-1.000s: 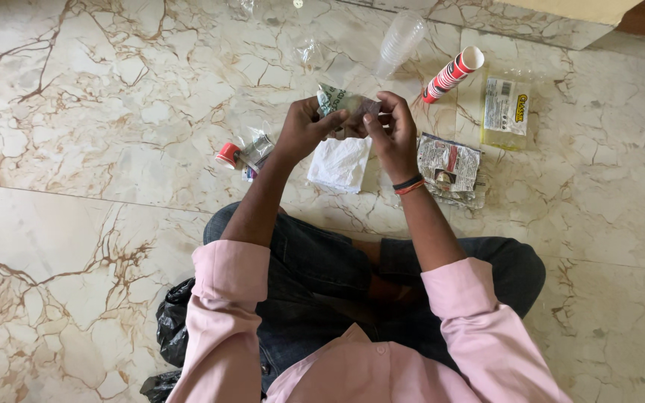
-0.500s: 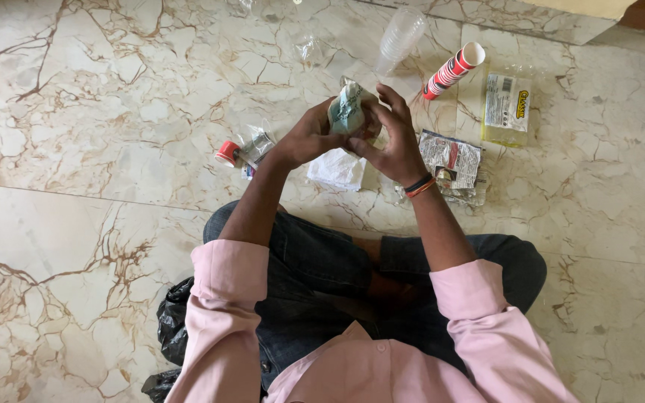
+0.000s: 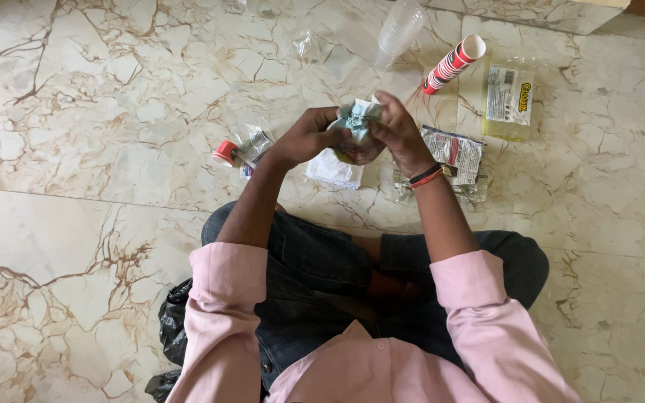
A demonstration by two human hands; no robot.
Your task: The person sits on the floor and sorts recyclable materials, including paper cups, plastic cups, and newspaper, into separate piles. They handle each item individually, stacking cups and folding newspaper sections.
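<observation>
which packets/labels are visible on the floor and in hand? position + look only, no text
Crumpled pale green wrapper: held between left hand and right hand.
Flat yellow clear-plastic packet: far right, rectangular, white label.
Crinkled silver-and-red foil packet: beside right wrist.
Red-and-white striped paper tube: far right, tilted.
Small clear sachet with red cap: left of hands.
White folded tissue: under hands.

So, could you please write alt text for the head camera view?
A seated person's left hand and right hand together crumple a pale green wrapper above a marble floor. Around lie a white tissue, stacked clear cups, a red-striped tube and packets.
</observation>
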